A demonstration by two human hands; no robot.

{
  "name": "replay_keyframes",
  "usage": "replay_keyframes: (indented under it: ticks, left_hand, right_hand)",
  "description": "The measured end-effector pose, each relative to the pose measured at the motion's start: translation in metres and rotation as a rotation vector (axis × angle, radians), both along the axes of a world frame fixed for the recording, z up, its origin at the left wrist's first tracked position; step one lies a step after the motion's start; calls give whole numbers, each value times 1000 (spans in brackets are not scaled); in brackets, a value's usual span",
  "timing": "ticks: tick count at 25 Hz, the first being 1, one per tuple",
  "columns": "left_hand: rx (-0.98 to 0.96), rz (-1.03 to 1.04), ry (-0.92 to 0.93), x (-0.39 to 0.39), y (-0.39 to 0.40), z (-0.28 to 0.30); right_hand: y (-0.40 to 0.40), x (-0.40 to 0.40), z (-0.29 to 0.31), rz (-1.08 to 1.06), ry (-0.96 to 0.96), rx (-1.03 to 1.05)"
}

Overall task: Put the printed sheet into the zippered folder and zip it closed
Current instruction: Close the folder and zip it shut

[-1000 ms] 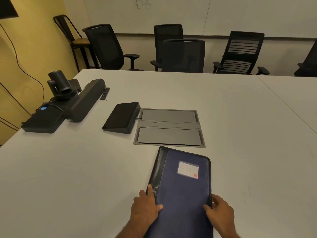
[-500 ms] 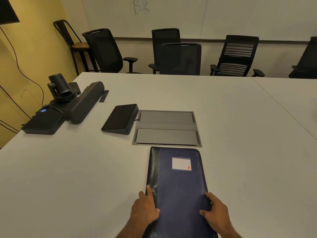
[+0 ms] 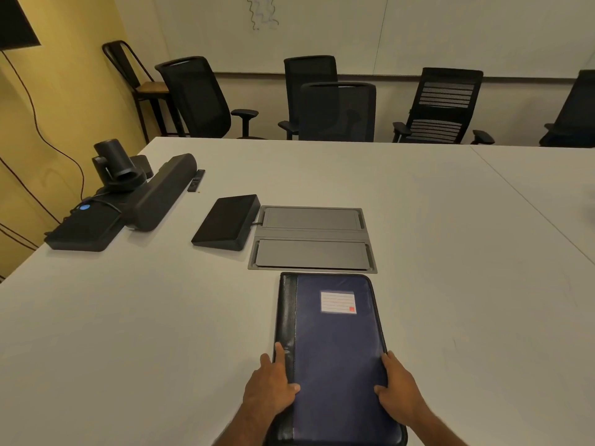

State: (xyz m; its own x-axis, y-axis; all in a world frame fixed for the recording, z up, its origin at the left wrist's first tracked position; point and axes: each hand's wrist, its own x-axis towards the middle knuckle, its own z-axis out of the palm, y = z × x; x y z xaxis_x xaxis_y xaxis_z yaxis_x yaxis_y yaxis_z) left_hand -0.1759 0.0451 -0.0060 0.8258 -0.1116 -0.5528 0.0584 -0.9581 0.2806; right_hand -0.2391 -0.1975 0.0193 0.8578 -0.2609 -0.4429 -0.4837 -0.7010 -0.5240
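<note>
A navy zippered folder [image 3: 335, 342] with a black spine and a white label lies closed and flat on the white table [image 3: 135, 317], straight in front of me. My left hand [image 3: 273, 386] grips its left edge near the spine, thumb on the cover. At the right edge, my right hand [image 3: 399, 386] holds the folder with its fingers on the cover. No printed sheet is in sight.
Just beyond the folder sits a grey flip-lid cable box [image 3: 311, 239] set in the table, with a black touch panel [image 3: 227, 222] to its left. A camera, speaker bar [image 3: 161, 191] and black box stand far left. Black office chairs [image 3: 338, 112] line the far edge.
The folder has turned from tilted to square in front of me and slid slightly away, toward the cable box. Both hands stayed on its edges.
</note>
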Motion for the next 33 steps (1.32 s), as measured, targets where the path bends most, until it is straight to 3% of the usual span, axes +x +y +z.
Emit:
replay_keyframes:
  ticks: [2,5,8,15,21,33]
  left_hand:
    - [-63,-12,-16,-3,9,-1]
    - [-194,11,-28,-10,27,2]
    - [-317,74,-68,-22,48,5]
    - [-252,-163,-39,-54,88,3]
    - [-161,-352,-153,-79,95,-9]
    - [-280,-133,-105,-94,92,-18]
  right_hand:
    - [3,-1,-2,35,12,-51]
    - [16,-12,-2,17,-129,-88]
    - [41,-36,1,82,-246,5]
    - [125,-64,-7,247,119,124]
    - [156,-75,-21,209,155,107]
    - [182,-66,-23,338,89,-2]
